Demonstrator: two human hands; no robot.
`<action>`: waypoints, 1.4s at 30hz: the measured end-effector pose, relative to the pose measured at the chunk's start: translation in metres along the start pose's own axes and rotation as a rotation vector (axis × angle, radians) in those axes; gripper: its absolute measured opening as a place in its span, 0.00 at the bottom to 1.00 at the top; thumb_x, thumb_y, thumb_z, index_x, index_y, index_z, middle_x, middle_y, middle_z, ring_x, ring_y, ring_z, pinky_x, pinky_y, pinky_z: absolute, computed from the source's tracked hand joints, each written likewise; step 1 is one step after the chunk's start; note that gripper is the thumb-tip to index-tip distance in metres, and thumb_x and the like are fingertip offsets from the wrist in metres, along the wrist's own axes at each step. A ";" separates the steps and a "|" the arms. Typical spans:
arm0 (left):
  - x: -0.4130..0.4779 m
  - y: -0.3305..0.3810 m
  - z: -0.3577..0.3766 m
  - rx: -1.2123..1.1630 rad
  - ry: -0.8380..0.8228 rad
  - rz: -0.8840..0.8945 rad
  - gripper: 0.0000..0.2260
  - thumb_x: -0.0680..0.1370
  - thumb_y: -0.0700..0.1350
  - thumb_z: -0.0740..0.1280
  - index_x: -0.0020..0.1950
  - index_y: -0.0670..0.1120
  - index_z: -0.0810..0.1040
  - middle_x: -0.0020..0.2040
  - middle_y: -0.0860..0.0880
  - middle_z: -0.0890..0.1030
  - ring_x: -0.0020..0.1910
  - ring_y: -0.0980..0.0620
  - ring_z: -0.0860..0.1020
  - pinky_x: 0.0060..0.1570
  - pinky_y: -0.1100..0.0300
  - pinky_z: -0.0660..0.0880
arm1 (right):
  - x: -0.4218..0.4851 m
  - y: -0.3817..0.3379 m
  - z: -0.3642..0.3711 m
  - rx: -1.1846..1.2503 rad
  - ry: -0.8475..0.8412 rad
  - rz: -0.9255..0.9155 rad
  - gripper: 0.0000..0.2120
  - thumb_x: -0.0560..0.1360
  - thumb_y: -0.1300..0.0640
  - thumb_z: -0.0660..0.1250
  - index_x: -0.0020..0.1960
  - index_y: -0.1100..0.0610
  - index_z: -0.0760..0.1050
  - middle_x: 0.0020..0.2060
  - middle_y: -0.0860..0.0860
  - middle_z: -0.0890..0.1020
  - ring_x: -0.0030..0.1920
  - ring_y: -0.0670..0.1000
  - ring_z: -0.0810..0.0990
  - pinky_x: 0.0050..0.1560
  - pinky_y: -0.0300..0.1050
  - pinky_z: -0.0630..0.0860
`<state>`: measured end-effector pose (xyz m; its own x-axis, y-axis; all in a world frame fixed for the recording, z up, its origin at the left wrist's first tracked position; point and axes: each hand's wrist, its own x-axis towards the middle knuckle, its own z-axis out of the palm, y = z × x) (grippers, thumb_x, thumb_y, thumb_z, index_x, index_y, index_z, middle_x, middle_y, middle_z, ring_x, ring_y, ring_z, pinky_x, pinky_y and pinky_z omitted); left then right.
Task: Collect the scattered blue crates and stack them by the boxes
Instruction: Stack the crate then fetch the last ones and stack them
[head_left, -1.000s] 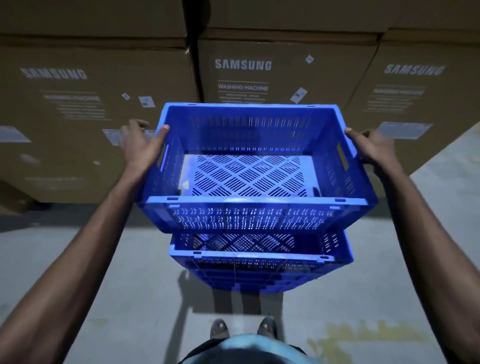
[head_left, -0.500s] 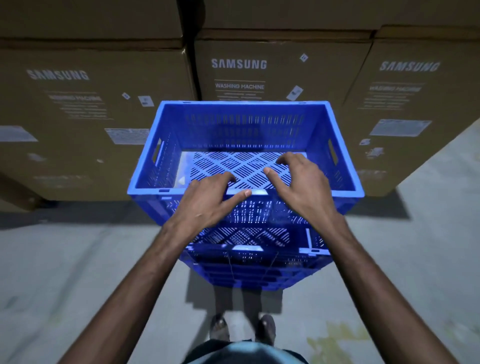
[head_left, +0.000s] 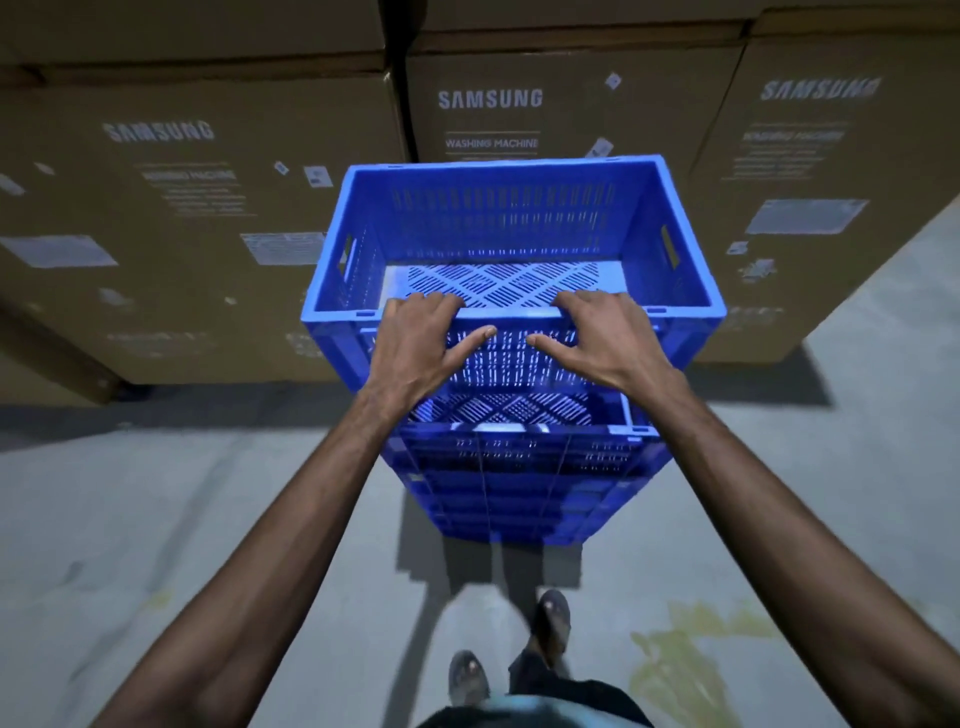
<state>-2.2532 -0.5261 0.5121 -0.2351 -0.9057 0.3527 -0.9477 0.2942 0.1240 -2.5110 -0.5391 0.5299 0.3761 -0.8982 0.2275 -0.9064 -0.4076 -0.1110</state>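
Fingers (head_left: 427, 305) of the left hand (head_left: 421, 345) and right hand (head_left: 605, 338) are curled over the near rim of the top crate (head_left: 498, 208), thumbs laid against its outer wall (a hooked grip on both sides). That crate sits on the stack of blue crates (head_left: 519, 483), set back toward the far side. The stack stands on the floor (head_left: 156, 519) just before the cardboard boxes (head_left: 488, 104).

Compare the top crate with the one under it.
The left hand and right hand grip the top crate's near rim; the crate under it is untouched. The top crate's inside shows whole; the crate under it shows only a floor strip. The top crate sits nearer the boxes than the crate under it. Both are blue, slotted.
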 end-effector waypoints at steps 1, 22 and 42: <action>0.000 0.002 0.001 0.003 0.018 0.003 0.26 0.83 0.69 0.55 0.55 0.47 0.77 0.43 0.49 0.78 0.44 0.45 0.75 0.50 0.48 0.66 | 0.000 0.001 0.001 -0.034 -0.001 0.002 0.27 0.79 0.30 0.60 0.54 0.55 0.75 0.39 0.51 0.79 0.41 0.56 0.79 0.47 0.51 0.69; -0.023 0.017 0.021 0.075 0.146 0.002 0.25 0.79 0.70 0.55 0.43 0.48 0.63 0.36 0.50 0.66 0.36 0.47 0.65 0.47 0.45 0.70 | -0.038 0.013 0.015 -0.096 0.096 -0.007 0.18 0.82 0.41 0.63 0.43 0.52 0.66 0.36 0.53 0.78 0.40 0.59 0.77 0.43 0.52 0.66; -0.019 0.045 0.031 0.026 0.167 -0.120 0.28 0.79 0.72 0.54 0.42 0.47 0.70 0.37 0.51 0.67 0.37 0.48 0.66 0.48 0.46 0.67 | -0.038 0.039 0.008 -0.175 0.137 -0.048 0.20 0.81 0.37 0.57 0.41 0.52 0.66 0.31 0.51 0.74 0.29 0.58 0.76 0.32 0.45 0.57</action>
<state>-2.2982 -0.5048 0.4827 -0.0828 -0.8701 0.4858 -0.9726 0.1768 0.1509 -2.5591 -0.5223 0.5087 0.4005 -0.8430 0.3591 -0.9122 -0.4036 0.0699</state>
